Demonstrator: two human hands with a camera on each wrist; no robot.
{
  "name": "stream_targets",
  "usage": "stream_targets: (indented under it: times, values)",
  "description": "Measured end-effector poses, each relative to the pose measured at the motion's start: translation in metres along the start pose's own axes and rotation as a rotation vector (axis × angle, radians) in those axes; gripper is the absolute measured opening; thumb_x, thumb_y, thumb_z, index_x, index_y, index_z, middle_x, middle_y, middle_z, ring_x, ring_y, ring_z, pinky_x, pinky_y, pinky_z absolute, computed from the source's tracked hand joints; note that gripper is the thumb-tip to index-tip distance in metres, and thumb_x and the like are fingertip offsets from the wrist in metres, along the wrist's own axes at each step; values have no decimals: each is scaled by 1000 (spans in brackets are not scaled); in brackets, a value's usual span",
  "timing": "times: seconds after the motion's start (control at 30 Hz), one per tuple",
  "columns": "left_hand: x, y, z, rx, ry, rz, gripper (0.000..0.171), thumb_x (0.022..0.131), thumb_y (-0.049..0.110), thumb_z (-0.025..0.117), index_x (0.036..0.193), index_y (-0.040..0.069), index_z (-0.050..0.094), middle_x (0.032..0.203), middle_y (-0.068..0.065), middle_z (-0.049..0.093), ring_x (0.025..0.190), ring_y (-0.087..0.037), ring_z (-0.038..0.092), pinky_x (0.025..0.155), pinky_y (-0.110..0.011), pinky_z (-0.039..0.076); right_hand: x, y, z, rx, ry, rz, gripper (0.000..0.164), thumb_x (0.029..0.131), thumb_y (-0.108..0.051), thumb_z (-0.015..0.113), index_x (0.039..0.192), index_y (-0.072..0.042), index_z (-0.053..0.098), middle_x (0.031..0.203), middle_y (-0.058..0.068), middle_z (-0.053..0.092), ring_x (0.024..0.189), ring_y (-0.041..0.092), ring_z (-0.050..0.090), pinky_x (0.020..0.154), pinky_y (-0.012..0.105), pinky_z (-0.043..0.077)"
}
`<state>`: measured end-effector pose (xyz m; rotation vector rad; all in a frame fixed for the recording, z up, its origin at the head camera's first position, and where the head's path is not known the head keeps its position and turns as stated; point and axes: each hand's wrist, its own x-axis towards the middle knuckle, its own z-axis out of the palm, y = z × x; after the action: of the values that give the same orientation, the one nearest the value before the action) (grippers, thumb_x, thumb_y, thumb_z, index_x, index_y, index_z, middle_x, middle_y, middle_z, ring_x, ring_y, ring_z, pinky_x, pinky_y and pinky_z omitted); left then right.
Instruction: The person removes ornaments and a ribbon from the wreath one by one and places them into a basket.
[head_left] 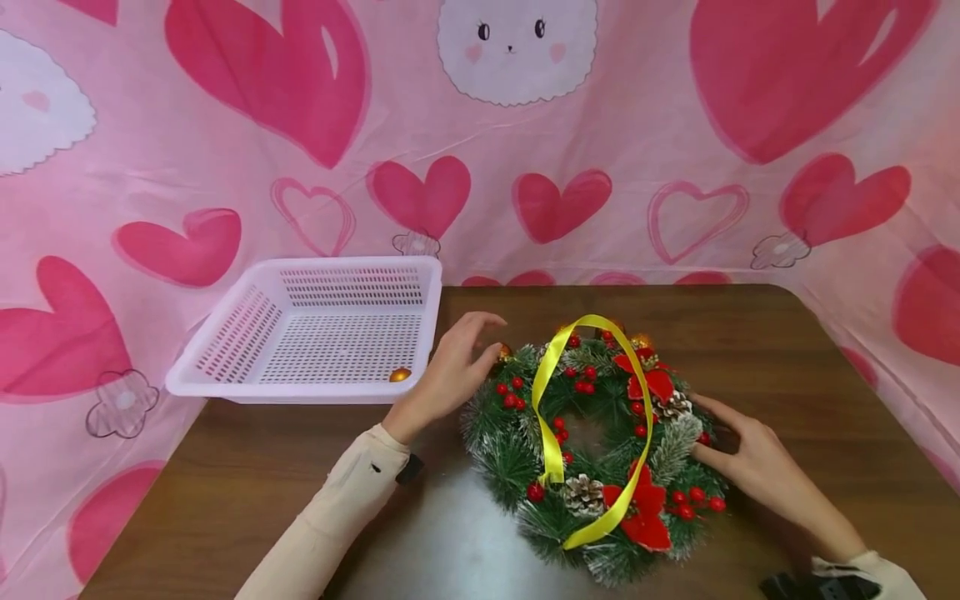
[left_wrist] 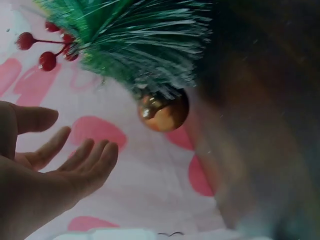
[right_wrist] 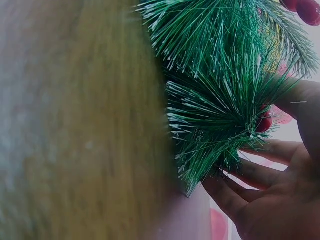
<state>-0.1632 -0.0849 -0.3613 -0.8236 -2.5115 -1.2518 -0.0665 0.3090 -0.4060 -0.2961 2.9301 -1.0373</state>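
A green Christmas wreath lies on the table, trimmed with red berries, pinecones and red poinsettia flowers. A looped yellow ribbon stretches across its ring. At the wreath's upper left, my left hand hovers with fingers spread and loosely bent, holding nothing. In the left wrist view a gap separates it from a gold ball at the greenery's edge. My right hand grips the right side of the wreath, thumb and fingers around the needles; some fingertips are hidden behind the greenery.
Left of the wreath, at the back of the table, stands a white perforated plastic basket with one gold ball in its near right corner. More gold ornaments show at the wreath's far edge. A pink heart-patterned cloth hangs behind the wooden table.
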Motion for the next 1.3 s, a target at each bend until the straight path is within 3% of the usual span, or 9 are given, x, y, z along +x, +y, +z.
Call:
stream_targets:
  times: [0.2,0.4,0.6,0.73,1.03,1.3]
  values:
    - [-4,-8,14,-26,-16,-89,30,96,1,62,126,4,58,126,-15,59,118,-30,57,93,-46,52,-3,7,1,-1,1,-14,68,86,-17,77,144,3,46,136,36,50,118,56,50,85,69,43]
    - [-7,-20,22,-65,-74,-141,35,96,3,62,130,3,55,130,-20,57,117,-35,56,92,-49,50,-2,8,2,-4,2,-24,67,85,-14,77,143,3,47,135,37,51,117,56,51,85,69,44]
    - [-8,-34,26,-174,-94,-296,39,97,8,63,134,1,54,134,-19,58,122,-32,56,102,-51,45,1,8,2,-5,-9,-25,66,85,-14,76,142,4,48,136,37,50,118,57,50,86,70,43]
    - [-5,-37,26,-212,-109,-365,42,97,9,63,137,0,52,136,-19,57,124,-33,55,103,-50,45,2,9,1,3,-18,-19,68,86,-15,76,144,3,46,137,37,49,119,58,48,86,71,42]
    - [-2,-37,23,-158,-122,-407,38,97,11,63,132,-1,57,127,-17,63,113,-29,61,94,-44,51,4,10,1,-25,21,-49,66,84,-13,78,141,3,49,133,34,54,115,53,54,84,61,48]
    - [-2,-35,20,-107,-117,-418,25,96,14,65,119,3,66,105,-10,70,92,-20,62,77,-32,51,5,11,1,-19,8,-45,67,85,-13,77,143,3,48,135,35,53,116,54,53,84,64,46]
